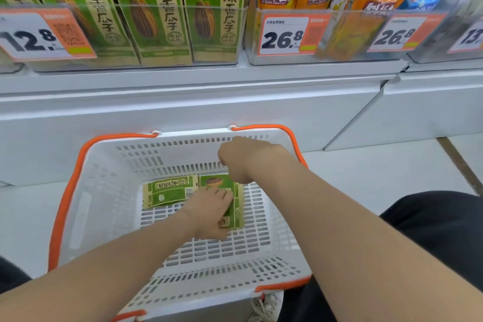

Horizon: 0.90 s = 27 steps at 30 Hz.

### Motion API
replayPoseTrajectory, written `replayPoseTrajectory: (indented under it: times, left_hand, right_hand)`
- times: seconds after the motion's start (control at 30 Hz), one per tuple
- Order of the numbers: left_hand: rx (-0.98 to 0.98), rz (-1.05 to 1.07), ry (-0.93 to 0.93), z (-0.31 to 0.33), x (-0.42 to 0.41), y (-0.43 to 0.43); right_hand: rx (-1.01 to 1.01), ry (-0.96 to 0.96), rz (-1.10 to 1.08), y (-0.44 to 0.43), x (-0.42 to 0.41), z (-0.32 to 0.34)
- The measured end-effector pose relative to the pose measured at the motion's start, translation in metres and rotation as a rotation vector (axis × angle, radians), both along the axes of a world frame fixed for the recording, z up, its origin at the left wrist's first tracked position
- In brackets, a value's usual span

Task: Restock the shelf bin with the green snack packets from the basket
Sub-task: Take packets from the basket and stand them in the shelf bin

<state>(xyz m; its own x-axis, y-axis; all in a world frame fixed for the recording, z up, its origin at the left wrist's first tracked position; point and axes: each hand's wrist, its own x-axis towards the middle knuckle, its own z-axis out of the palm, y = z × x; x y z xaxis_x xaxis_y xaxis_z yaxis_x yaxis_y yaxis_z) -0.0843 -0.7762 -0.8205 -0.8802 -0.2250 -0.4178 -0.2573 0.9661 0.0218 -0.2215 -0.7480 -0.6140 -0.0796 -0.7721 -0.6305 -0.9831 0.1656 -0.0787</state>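
Both hands down in basket (86, 191), on green packet (213, 181).
Left fingers (223, 195) close together, tips pressing packet; right fingers hidden under right hand (243, 159), grip cannot tell, thumb at packet's far end. Flat just left of left hand (206, 210), second packet (170, 191). Well above, bin (156, 6) of green packets on shelf (183, 81).

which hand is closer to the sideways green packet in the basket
Left. The left hand sits just right of the sideways packet; the right hand is farther right, toward the far wall of the basket.
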Motion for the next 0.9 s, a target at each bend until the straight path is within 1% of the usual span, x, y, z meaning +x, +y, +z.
replayPoseTrajectory:
  times: [0.1, 0.23, 0.3, 0.37, 0.43, 0.53, 0.6, 0.7, 0.83, 0.9]
  left_hand:
    - [0.108, 0.283, 0.219, 0.035, -0.007, -0.010]
    - [0.383, 0.673, 0.580, 0.090, -0.014, -0.012]
    - [0.461, 0.786, 0.772, 0.115, -0.017, -0.013]
    - [0.481, 0.848, 0.932, 0.139, -0.018, -0.015]
    - [0.491, 0.849, 1.033, 0.161, -0.018, -0.018]
    - [0.536, 0.790, 1.123, 0.187, -0.014, -0.025]
    - [0.522, 0.710, 1.170, 0.202, -0.011, -0.030]
    - [0.431, 0.636, 1.237, 0.224, -0.008, -0.036]
    - [0.277, 0.613, 1.350, 0.265, -0.006, -0.046]
    - [0.298, 0.656, 1.382, 0.286, -0.008, -0.054]
  right_hand:
    - [-0.024, 0.007, -0.035, -0.006, -0.010, 0.019]
    - [-0.181, 0.085, -0.121, -0.010, -0.020, 0.045]
    - [-0.197, 0.104, -0.158, -0.008, -0.021, 0.057]
    - [-0.200, 0.073, -0.195, -0.007, -0.021, 0.068]
    - [-0.234, -0.037, -0.256, -0.007, -0.020, 0.077]
    - [-0.320, -0.376, -0.481, -0.008, -0.012, 0.096]
    - [-0.425, -0.549, -0.589, -0.007, -0.008, 0.109]
    - [-0.594, -0.641, -0.633, -0.005, -0.007, 0.126]
    - [-0.732, -0.697, -0.607, -0.007, -0.010, 0.145]
    - [-0.813, -0.693, -0.544, -0.009, -0.008, 0.154]
